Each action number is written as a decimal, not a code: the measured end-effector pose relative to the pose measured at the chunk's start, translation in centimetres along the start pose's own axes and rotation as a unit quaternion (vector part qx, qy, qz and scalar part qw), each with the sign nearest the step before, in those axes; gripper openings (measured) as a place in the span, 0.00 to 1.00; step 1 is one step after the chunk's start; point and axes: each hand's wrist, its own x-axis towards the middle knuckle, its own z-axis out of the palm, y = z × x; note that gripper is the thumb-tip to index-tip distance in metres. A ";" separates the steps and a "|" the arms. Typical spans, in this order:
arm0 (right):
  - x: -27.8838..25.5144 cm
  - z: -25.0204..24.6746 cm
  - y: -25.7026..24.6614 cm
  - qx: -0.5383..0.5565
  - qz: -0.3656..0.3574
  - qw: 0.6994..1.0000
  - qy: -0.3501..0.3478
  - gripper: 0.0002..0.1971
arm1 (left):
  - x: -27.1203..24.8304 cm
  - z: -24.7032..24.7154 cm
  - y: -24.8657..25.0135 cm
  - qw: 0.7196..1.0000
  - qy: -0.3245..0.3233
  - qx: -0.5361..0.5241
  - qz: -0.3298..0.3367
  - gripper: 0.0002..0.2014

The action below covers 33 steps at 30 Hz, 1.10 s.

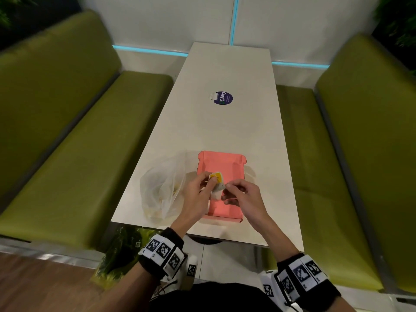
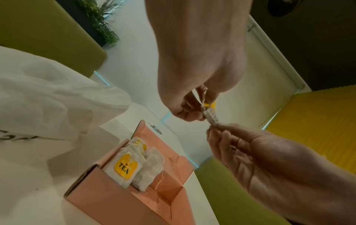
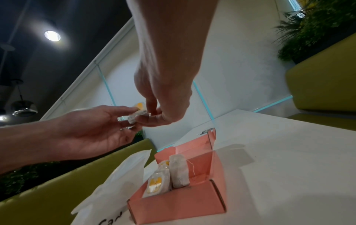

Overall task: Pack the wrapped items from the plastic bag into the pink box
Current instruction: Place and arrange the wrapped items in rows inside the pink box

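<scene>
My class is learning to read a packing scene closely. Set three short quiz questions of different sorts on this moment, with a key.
1. True or false: the pink box already holds tea bags.
2. Which hands hold the tea bag above the box? A left only; B right only; C both.
3. Fill the gap: the plastic bag lies to the ____ of the box on the table.

Key: 1 true. 2 C: the left hand and the right hand each pinch it. 3 left.
</scene>
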 end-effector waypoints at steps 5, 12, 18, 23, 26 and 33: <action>-0.6 -0.3 0.9 -0.082 -0.045 0.995 0.031 0.02 | 0.2 -0.5 -0.1 0.999 0.012 0.039 0.030 0.07; -0.4 2.6 0.5 -0.085 -0.106 0.990 0.032 0.07 | 0.3 -0.5 -0.6 0.992 0.021 0.110 0.052 0.07; -0.4 3.0 0.7 -0.098 -0.127 0.986 0.038 0.01 | -0.3 -1.4 0.0 0.993 0.009 0.103 0.064 0.09; -0.2 3.1 0.8 -0.139 -0.133 0.981 0.035 0.03 | -0.2 -1.9 0.3 0.995 0.019 0.091 0.045 0.08; -0.1 3.1 0.9 -0.148 -0.125 0.980 0.033 0.02 | 0.1 -2.2 0.4 0.996 0.008 0.083 0.027 0.06; 0.1 2.7 1.1 -0.175 -0.127 0.973 0.076 0.08 | -0.2 -2.8 0.8 0.991 -0.066 0.115 0.030 0.08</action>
